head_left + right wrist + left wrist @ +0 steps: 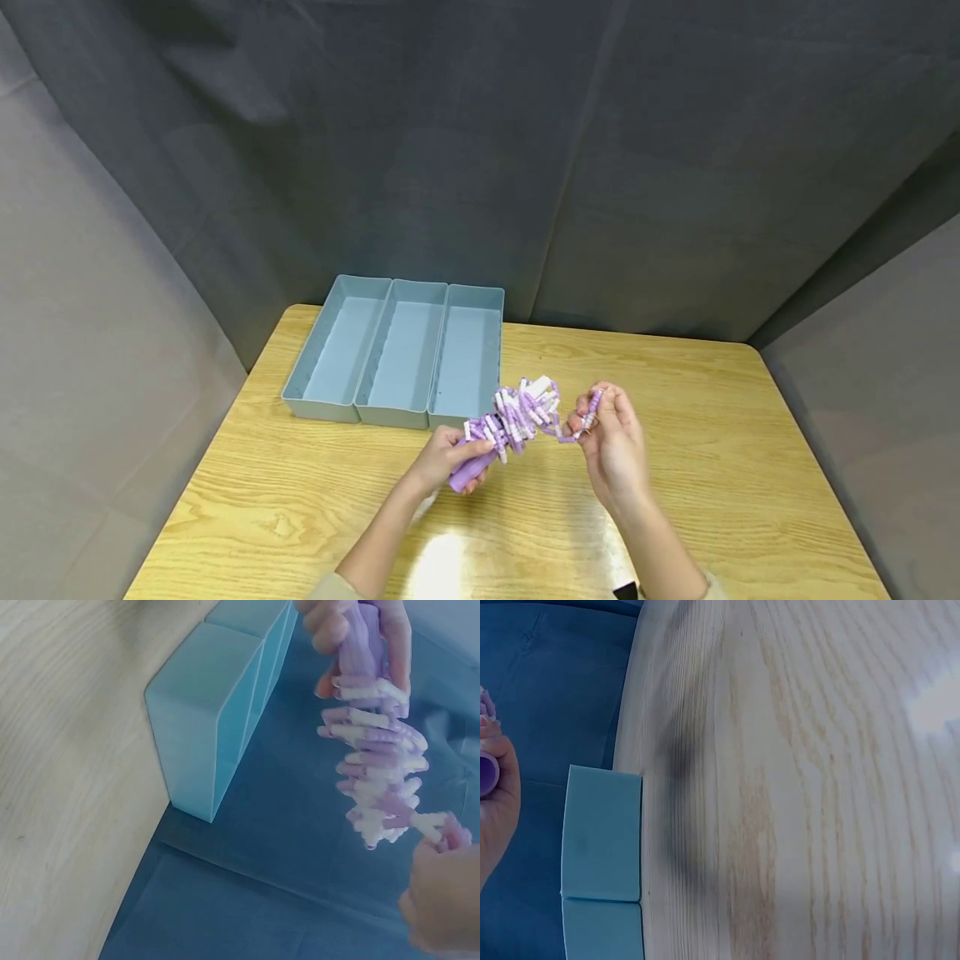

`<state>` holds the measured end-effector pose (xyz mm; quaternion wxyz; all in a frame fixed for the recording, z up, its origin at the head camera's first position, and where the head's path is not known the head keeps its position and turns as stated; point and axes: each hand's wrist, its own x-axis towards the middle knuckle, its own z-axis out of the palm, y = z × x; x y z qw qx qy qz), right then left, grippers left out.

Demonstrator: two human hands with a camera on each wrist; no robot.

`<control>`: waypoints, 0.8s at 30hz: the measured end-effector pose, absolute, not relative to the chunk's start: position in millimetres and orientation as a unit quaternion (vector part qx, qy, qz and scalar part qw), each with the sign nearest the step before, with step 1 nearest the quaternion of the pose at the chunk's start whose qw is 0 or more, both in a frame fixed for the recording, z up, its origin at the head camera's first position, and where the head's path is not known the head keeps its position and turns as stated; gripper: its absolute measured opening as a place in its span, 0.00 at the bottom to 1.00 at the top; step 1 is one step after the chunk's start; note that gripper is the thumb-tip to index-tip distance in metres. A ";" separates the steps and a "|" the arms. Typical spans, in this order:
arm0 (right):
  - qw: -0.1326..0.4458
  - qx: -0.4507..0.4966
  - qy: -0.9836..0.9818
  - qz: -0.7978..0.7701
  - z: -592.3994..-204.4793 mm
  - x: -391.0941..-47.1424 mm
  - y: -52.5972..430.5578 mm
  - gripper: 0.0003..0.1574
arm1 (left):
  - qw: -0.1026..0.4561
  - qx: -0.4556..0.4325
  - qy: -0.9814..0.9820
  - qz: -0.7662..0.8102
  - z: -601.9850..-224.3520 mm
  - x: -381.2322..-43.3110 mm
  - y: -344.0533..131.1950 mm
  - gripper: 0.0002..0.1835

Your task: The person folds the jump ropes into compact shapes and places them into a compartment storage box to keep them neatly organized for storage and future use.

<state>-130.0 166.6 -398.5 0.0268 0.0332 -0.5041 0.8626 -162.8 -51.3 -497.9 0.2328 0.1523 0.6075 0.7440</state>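
Observation:
A beaded jump rope (517,417) in purple and white is bunched into a coiled bundle above the table. My left hand (441,460) grips its smooth purple handle end (467,477), thumb lying along the top. From the far end of the bundle a short beaded length runs across to my right hand (617,446), which pinches it between thumb and fingers. In the right wrist view the bundle (379,761) hangs between both hands. Only the edge of the left hand (499,817) and the round end of a handle (487,774) appear in the left wrist view.
Three blue-grey trays (318,408) stand side by side at the table's back left, close behind the left hand. The wooden table (712,433) reaches back to a dark curtain (450,150). Pale grey panels (97,333) flank both sides.

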 end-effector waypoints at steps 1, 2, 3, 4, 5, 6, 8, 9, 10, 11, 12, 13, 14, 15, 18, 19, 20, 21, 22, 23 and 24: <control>0.024 0.029 -0.504 0.863 -399.1 -129.9 166.0 0.13 | 0.232 0.150 0.602 0.750 -498.0 -162.5 -50.7 0.20; 0.021 0.028 -0.504 0.863 -399.6 -129.9 165.2 0.14 | 0.230 0.148 0.596 0.755 -498.2 -162.2 -50.1 0.20; 0.019 0.025 -0.506 0.862 -399.8 -129.8 164.3 0.14 | 0.229 0.145 0.591 0.760 -498.3 -161.8 -49.6 0.21; 0.018 0.024 -0.511 0.859 -399.9 -129.7 163.5 0.15 | 0.228 0.143 0.586 0.764 -498.5 -161.5 -49.2 0.22; 0.017 0.025 -0.516 0.856 -399.8 -129.7 162.7 0.15 | 0.227 0.141 0.581 0.769 -498.7 -161.2 -48.8 0.22; 0.018 0.029 -0.524 0.851 -399.7 -129.6 162.2 0.14 | 0.226 0.137 0.578 0.772 -499.0 -161.0 -48.3 0.23; 0.022 0.040 -0.540 0.840 -400.2 -129.2 161.9 0.13 | 0.224 0.135 0.574 0.776 -500.4 -160.5 -47.4 0.25; 0.023 0.046 -0.550 0.834 -401.0 -129.1 162.1 0.13 | 0.224 0.133 0.573 0.777 -501.1 -160.3 -46.9 0.26; 0.024 0.050 -0.563 0.825 -400.9 -129.0 162.1 0.13 | 0.225 0.132 0.572 0.778 -501.2 -160.0 -46.6 0.26; 0.023 0.051 -0.577 0.815 -400.8 -129.0 162.3 0.13 | 0.225 0.131 0.570 0.779 -500.9 -159.8 -46.3 0.27; 0.020 0.051 -0.593 0.803 -400.8 -129.0 162.7 0.15 | 0.225 0.131 0.569 0.780 -500.6 -159.6 -45.9 0.27; 0.017 0.048 -0.609 0.791 -400.6 -129.2 163.1 0.18 | 0.224 0.132 0.568 0.781 -500.1 -159.4 -45.7 0.26; 0.011 0.043 -0.627 0.777 -400.5 -129.4 163.7 0.21 | 0.223 0.131 0.566 0.782 -499.6 -159.1 -45.4 0.25; 0.003 0.036 -0.645 0.763 -400.6 -129.7 164.6 0.23 | 0.222 0.131 0.567 0.783 -499.1 -159.0 -45.1 0.24; -0.024 0.025 -0.685 0.728 -399.9 -130.2 167.2 0.26 | 0.211 0.137 0.567 0.784 -498.1 -158.7 -44.1 0.21; -0.024 0.019 -0.693 0.720 -399.6 -130.5 167.6 0.25 | 0.208 0.139 0.566 0.785 -498.0 -158.5 -44.0 0.21; -0.024 0.011 -0.699 0.715 -400.0 -131.1 168.2 0.24 | 0.204 0.140 0.567 0.786 -498.0 -158.2 -43.9 0.21; -0.021 0.002 -0.700 0.714 -400.5 -132.2 168.6 0.22 | 0.200 0.144 0.568 0.786 -498.7 -158.1 -43.8 0.21; -0.012 -0.008 -0.701 0.713 -400.1 -133.0 168.2 0.19 | 0.196 0.147 0.567 0.786 -498.4 -157.8 -43.8 0.21; -0.002 -0.020 -0.700 0.714 -399.9 -133.8 167.6 0.17 | 0.194 0.150 0.565 0.788 -499.1 -157.7 -43.7 0.21; 0.007 -0.034 -0.697 0.716 -399.6 -134.8 167.2 0.16 | 0.191 0.153 0.567 0.786 -499.2 -157.5 -43.7 0.22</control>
